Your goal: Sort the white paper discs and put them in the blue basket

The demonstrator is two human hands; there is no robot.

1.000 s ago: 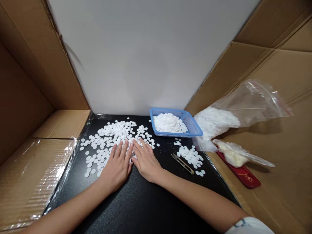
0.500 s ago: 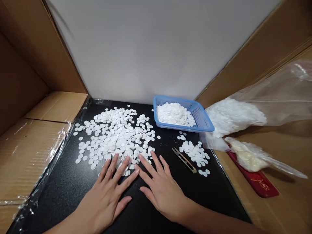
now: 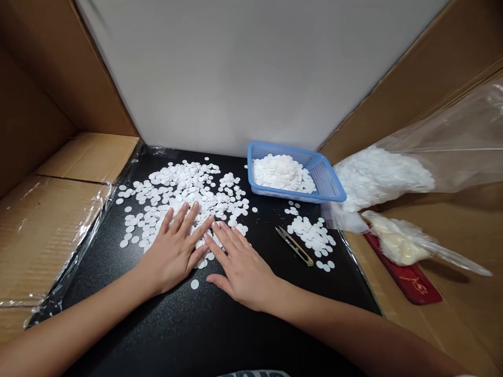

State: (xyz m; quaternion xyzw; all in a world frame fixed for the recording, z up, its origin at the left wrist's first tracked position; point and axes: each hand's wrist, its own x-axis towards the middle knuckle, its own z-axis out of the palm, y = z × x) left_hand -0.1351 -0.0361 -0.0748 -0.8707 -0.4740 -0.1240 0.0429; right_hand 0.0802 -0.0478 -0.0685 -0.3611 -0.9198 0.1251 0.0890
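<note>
A wide heap of small white discs (image 3: 188, 180) is spread over the black tabletop (image 3: 118, 314). My left hand (image 3: 173, 254) lies flat on the heap's near side, fingers stretched out and apart, covering some discs. Beside it my right hand (image 3: 241, 267) rests palm down on the near right edge of the heap, fingers extended and thumb out. The fingertips of the two hands almost meet. One single disc (image 3: 195, 284) lies by itself just below my left hand. What is under the palms is hidden.
Behind to the right stands a blue basket (image 3: 330, 180) part-filled with white discs. Thread snips (image 3: 294, 246) lie beside a smaller disc pile (image 3: 313, 235). On cardboard at right are a clear bag of white pieces (image 3: 383, 175), a small knotted bag (image 3: 401, 243) and a red case (image 3: 422, 288).
Both hands have moved forward, farther onto the disc heap, my right hand also slightly left. A lone disc now shows on the near tabletop. The view has shifted a little.
</note>
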